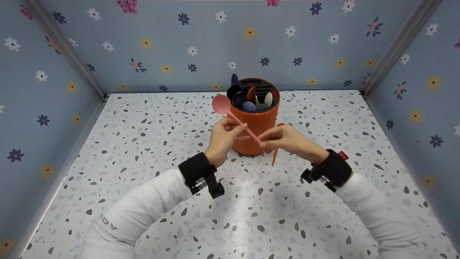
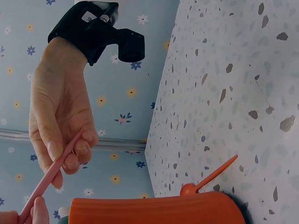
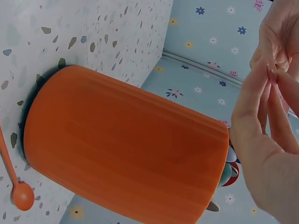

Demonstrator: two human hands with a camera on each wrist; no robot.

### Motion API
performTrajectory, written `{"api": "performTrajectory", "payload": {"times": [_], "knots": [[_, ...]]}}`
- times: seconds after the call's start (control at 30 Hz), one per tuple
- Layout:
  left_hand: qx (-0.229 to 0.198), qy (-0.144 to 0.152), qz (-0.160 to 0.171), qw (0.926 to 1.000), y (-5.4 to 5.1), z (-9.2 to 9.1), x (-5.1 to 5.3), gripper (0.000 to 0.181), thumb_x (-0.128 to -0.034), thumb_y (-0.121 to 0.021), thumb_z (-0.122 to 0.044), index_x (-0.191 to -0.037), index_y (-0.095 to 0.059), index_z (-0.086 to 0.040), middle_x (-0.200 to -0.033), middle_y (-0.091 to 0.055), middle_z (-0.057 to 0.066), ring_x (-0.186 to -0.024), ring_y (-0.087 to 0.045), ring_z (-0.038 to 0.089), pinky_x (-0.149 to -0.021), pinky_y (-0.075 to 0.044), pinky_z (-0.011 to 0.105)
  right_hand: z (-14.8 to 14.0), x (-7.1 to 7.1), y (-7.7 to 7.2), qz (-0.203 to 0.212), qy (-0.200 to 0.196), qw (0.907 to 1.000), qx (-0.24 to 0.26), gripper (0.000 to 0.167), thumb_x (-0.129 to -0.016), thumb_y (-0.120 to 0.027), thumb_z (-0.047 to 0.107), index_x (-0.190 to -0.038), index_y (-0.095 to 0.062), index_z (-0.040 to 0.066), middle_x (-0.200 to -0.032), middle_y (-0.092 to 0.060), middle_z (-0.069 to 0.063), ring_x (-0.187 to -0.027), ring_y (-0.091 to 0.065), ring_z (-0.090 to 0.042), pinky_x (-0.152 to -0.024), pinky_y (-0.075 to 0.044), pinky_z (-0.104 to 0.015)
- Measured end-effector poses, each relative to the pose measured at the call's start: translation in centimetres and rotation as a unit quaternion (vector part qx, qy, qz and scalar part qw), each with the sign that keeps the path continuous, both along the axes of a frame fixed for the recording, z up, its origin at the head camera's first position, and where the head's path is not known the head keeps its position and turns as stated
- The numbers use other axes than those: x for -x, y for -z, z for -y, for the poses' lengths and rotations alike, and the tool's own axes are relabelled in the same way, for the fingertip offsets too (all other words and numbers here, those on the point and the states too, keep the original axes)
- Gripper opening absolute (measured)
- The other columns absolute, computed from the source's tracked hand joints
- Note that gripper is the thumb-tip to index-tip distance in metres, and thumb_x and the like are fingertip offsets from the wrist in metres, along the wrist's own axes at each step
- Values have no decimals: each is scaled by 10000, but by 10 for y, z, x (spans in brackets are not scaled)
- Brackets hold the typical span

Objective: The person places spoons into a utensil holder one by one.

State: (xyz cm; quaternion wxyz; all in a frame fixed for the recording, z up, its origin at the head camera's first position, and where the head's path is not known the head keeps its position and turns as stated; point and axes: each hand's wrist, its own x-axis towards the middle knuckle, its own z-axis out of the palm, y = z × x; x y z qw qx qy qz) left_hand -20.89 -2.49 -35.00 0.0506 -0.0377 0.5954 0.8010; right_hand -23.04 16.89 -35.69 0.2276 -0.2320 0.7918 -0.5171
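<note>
A pink spoon (image 1: 221, 104) is held up at a slant in front of the orange utensil holder (image 1: 257, 126), its bowl at the upper left. My left hand (image 1: 222, 138) pinches the handle around its middle, and my right hand (image 1: 287, 140) pinches the handle's lower end. Seen from the left wrist, the right hand (image 2: 63, 107) has thumb and fingertips on the pink handle (image 2: 44, 184). The right wrist view shows the right hand (image 3: 266, 135) beside the holder's top, while the spoon itself is mostly hidden there.
Several utensils with dark, blue, white and brown ends stand in the holder's slotted black top (image 1: 257, 86). A small orange spoon (image 3: 22, 196) lies on the speckled table (image 1: 151, 151) just right of the holder. Flower-patterned walls (image 1: 201, 43) enclose the back and sides.
</note>
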Motion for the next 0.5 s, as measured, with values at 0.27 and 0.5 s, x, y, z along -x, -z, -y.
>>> {"api": "performTrajectory", "payload": {"times": [0.27, 0.5], "knots": [[63, -372, -878, 9954, -18, 3, 15, 117, -820, -579, 28, -906, -509, 67, -773, -538, 109, -693, -602, 178, -721, -538, 347, -6, 4, 1, -45, 253, 9997, -15, 348, -816, -638, 204, -1082, -597, -17, -1002, -613, -186, -841, -617, -232, -749, -521, -322], [610, -791, -2081, 9730, -32, 12, 30, 72, -828, -569, 28, -855, -503, 29, -761, -531, 98, -693, -583, 185, -705, -535, 328, -17, 3, 15, 244, 160, 9995, -152, 310, -832, -611, 182, -1099, -597, 24, -1041, -612, -129, -920, -593, -282, -833, -489, -376]]}}
